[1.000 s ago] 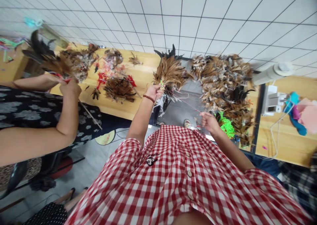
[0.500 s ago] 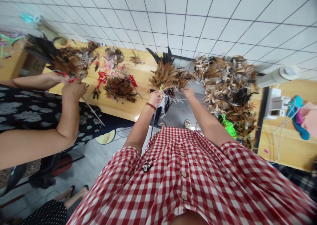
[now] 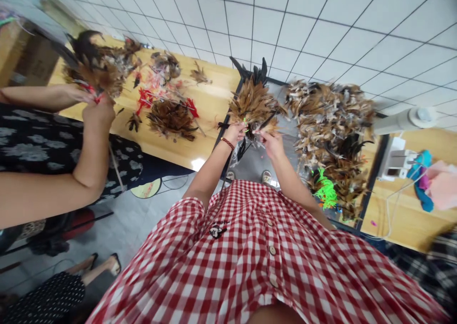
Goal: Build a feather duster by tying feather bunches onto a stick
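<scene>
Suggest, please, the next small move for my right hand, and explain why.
Perhaps bring the right hand slightly inward, to the base of the feather bundle: the left hand grips it there, by the bright green strip, and the right hand appears close beside it.

left hand (image 3: 234,133) gripping, right hand (image 3: 273,144) pinching

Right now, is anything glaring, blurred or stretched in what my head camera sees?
Head view: glare whitens a spot on the wooden table near its front edge; the co-worker's feather bundle looks smeared; the white wall tiles splay outward, like wide-angle distortion; the brown-and-black feather bundle at your left hand reads clearer, though finer detail there is too small to tell.
</scene>
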`<state>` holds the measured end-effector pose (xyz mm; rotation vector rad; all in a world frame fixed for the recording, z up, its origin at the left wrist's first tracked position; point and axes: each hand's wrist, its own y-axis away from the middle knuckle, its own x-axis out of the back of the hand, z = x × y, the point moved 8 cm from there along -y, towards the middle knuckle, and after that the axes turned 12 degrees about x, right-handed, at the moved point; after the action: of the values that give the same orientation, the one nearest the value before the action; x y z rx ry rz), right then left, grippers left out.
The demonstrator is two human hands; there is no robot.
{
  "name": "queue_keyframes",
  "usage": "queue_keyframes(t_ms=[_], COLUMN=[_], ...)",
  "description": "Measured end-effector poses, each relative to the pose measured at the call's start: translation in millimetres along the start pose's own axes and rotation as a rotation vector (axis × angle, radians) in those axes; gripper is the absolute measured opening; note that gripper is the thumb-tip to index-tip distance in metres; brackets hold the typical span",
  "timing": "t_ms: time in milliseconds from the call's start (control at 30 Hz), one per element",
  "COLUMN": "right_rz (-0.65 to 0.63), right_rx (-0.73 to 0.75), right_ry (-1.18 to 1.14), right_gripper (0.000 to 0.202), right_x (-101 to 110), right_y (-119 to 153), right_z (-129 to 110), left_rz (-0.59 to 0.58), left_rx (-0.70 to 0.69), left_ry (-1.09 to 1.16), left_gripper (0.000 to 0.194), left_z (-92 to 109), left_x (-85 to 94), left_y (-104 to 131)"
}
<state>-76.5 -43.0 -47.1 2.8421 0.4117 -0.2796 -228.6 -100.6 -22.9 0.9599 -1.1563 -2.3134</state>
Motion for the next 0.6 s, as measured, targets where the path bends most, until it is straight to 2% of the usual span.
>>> queue_keyframes(t_ms=[100,233,300,433,600], right_rz=[0.001,0.008,-0.018,-0.033,-0.052], right_rx=[0.054,0.110,0.134,0.125,0.134], right_ry=[-0.072,-0.011,0.023,0.094,0.251], right_gripper=[0.034,0.032,0.026,0.018,0.011], right_x=[-27.3,-39.5,-40.8,-36.3,-29.1], right_y=[-4.6,-16.6,-19.0,-18.6,-19.5], right_z=[-7.2,-15.7,-16.8,-11.4,-7.9], left_rz=[-0.034,-0.091,-0.119,-0.176,-0.134], left_rx=[0.029,0.036,0.044,0.081,-0.003], left_ry=[0.000,0.008,0.022,-0.012,-0.076], left_gripper=[0.026,0.023,0.025,0.041,0.033], left_z=[-7.1,-10.8,-11.7,-16.3,-17.7], left_x=[-11.0,-21.4,-24.0,-28.3,-24.8], left_y=[-1.3,2.8,4.4,6.4,7.8])
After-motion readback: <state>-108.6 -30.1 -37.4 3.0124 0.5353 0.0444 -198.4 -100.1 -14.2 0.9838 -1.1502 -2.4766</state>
